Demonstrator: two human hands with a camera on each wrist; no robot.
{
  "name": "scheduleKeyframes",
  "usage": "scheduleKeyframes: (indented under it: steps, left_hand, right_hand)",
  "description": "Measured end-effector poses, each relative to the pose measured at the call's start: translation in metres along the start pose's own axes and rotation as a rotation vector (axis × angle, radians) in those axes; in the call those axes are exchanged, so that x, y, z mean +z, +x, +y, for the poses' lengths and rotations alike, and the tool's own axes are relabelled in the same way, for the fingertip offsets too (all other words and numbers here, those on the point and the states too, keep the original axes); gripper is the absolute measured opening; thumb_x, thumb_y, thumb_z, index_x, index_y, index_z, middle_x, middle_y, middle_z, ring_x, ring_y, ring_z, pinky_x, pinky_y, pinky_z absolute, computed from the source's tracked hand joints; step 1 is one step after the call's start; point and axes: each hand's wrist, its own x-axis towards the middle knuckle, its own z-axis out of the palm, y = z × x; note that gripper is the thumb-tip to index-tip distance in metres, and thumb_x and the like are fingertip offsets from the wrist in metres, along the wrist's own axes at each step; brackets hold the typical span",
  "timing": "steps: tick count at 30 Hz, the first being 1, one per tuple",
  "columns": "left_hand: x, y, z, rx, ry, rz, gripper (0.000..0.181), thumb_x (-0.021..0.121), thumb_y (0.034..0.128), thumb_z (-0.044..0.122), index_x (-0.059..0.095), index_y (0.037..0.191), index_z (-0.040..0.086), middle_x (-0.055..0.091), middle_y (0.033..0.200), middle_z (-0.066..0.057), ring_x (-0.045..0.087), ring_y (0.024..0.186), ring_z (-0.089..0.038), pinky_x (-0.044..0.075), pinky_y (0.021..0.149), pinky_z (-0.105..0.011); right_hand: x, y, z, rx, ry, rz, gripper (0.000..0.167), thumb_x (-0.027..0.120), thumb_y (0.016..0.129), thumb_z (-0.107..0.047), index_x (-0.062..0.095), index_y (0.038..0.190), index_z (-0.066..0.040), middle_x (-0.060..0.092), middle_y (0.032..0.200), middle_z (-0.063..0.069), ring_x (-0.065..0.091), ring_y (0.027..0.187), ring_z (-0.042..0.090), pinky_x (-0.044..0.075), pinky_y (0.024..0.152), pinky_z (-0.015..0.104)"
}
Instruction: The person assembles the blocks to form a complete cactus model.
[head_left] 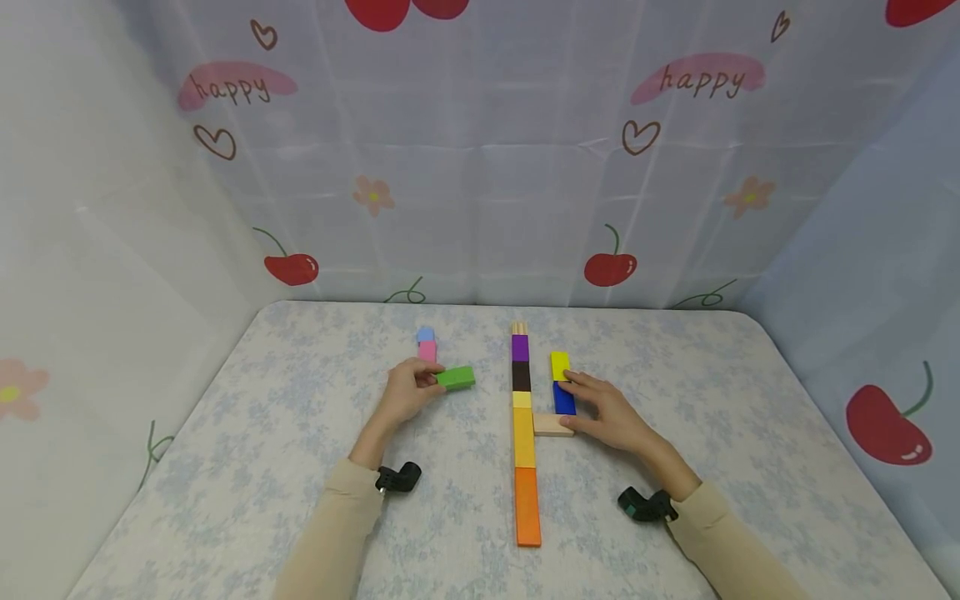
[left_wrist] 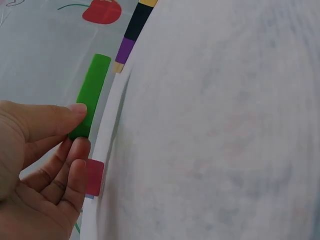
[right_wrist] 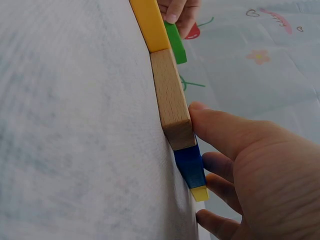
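Note:
A green block (head_left: 456,378) is pinched between the thumb and fingers of my left hand (head_left: 411,390), which holds it over the table left of the long row. Close behind that hand lie a pink block (head_left: 427,351) and a light blue block (head_left: 426,333). My right hand (head_left: 609,412) rests at the short branch on the right. Its thumb touches the natural wood block (right_wrist: 171,90), while the loosely extended fingers lie beside the blue block (right_wrist: 190,167) and the yellow block (head_left: 559,365). The wood block stands against the long row at a right angle.
The long row runs front to back: an orange block (head_left: 527,508), an amber block (head_left: 524,437), a pale yellow piece (head_left: 522,400), a black block (head_left: 521,376), a purple block (head_left: 520,347) and thin wooden pieces (head_left: 520,328). A printed curtain (head_left: 480,167) hangs behind the patterned table (head_left: 262,450).

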Motion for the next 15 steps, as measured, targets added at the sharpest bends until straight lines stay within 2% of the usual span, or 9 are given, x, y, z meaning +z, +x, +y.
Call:
scheduleKeyframes:
  steps: [7, 15]
  left_hand:
    - [0.016, 0.003, 0.012, 0.026, -0.021, -0.051, 0.027, 0.075, 0.0813, 0.0, 0.073, 0.108, 0.003, 0.067, 0.095, -0.012, 0.061, 0.082, -0.017, 0.053, 0.075, -0.03]
    - [0.031, 0.007, 0.016, 0.076, -0.047, -0.115, 0.026, 0.074, 0.0829, -0.001, 0.073, 0.109, 0.003, 0.064, 0.098, -0.01, 0.059, 0.085, -0.016, 0.052, 0.079, -0.032]
  right_hand:
    - [0.0, 0.0, 0.001, -0.007, 0.002, 0.004, 0.059, 0.073, 0.087, -0.027, 0.055, 0.138, -0.002, 0.042, 0.15, 0.023, 0.037, 0.138, 0.046, 0.028, 0.109, 0.067]
    - [0.001, 0.0, 0.002, -0.011, 0.003, 0.01, 0.059, 0.074, 0.087, -0.027, 0.056, 0.137, -0.002, 0.043, 0.149, 0.023, 0.038, 0.138, 0.046, 0.029, 0.109, 0.067]
